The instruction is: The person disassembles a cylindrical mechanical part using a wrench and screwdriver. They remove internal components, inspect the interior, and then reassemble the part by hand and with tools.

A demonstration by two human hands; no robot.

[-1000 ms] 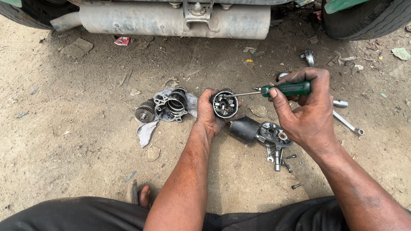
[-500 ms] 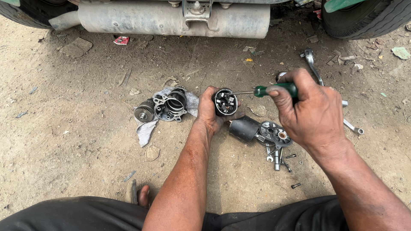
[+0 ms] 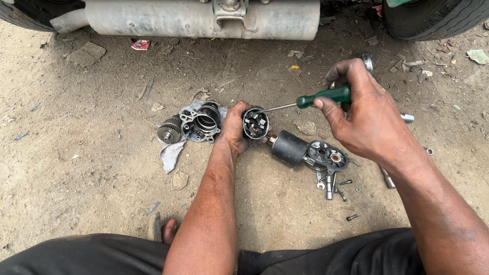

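Left hand [image 3: 235, 127] is wrapped around a small round motor part [image 3: 255, 124], holding it just above the dirt ground [image 3: 76, 168]; right hand [image 3: 364, 119] is clenched on a green-handled screwdriver [image 3: 326, 95], its tip poking into that part's open face; just right of it lie a dark cylinder [image 3: 289, 147], round plates and loose bolts [image 3: 351, 217]; left sits a gear [image 3: 166, 133] and housing [image 3: 202, 121] on a rag; farther back, a metal tank [image 3: 204, 18] and a tyre [image 3: 433, 18].

The person is wearing dark trousers [image 3: 76, 254] — no sleeves, forearms bare and smeared with grease — a sandal [image 3: 155, 227] showing.
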